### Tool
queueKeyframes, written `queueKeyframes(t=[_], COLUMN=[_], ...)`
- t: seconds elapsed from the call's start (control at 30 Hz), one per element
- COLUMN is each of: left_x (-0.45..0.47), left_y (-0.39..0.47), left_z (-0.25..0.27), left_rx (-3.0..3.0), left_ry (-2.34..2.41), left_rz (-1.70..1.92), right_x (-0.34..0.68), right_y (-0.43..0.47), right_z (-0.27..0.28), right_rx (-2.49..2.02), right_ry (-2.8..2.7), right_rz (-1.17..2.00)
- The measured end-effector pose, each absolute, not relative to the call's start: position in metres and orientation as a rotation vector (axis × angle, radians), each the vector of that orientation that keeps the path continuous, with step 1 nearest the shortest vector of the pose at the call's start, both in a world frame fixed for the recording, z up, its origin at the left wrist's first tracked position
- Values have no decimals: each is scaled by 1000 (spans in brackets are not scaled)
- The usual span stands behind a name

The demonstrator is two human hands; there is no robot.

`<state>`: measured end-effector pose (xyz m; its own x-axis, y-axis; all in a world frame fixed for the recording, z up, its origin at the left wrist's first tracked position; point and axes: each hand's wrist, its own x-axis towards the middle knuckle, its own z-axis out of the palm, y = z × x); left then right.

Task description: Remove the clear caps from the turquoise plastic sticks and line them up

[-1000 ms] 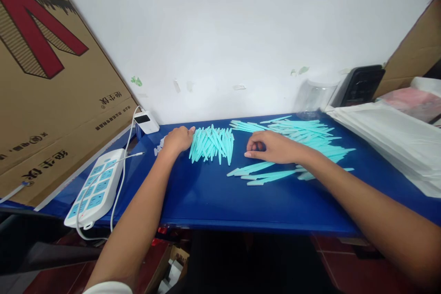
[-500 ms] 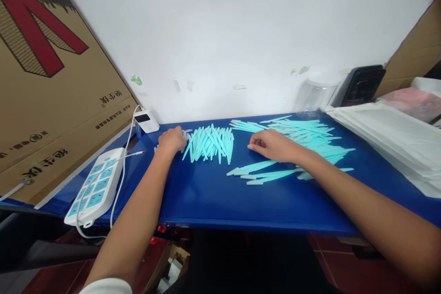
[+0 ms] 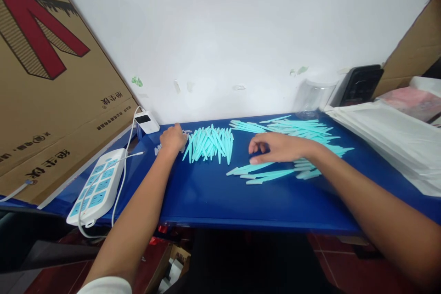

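My left hand [image 3: 173, 138] is bent down over small clear plastic caps [image 3: 159, 149] at the left of the blue table. Its fingers are curled, and their tips are hidden, so what they pinch does not show. Just right of it lies a heap of turquoise eyebrow razors [image 3: 209, 143]. My right hand [image 3: 270, 147] hovers with thumb and fingers apart, nothing between them. Below it, a few turquoise razors with pale ends [image 3: 267, 175] lie loose. Behind and right of that hand spreads a larger pile of razors [image 3: 310, 131], partly covered by my wrist.
A white power strip [image 3: 97, 186] with cables and a small white device [image 3: 147, 122] are at left, beside a large cardboard box [image 3: 69, 101]. On the right stand a clear plastic jar [image 3: 315, 96], a black object [image 3: 361, 85] and stacked white sheets [image 3: 389, 147].
My right hand's thumb and fingers have parted from a closed pose, and the hand has turned slightly. The left hand has hardly moved, staying over the clear caps.
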<state>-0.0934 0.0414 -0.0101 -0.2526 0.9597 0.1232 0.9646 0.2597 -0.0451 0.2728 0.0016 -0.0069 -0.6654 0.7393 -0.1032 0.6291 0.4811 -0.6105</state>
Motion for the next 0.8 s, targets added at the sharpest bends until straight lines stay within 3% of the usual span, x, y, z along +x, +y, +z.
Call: queueKeyframes(t=[0.3,0.6,0.8], left_x=[-60,-16,-4], left_y=[27,5,-6], left_z=[-9,-20,-22], left_rx=[-1940,-2721,-3005], left_ry=[-2097,-1640,-1558], left_rz=[-494,-1078,-1151], right_x=[271,267,263], right_y=[-10,-9,-8], right_z=[-3,-6,-1], right_rx=[-1198,-1248,-1060], right_ry=[-2719,-2620,-2457], right_rz=[994,958,1032])
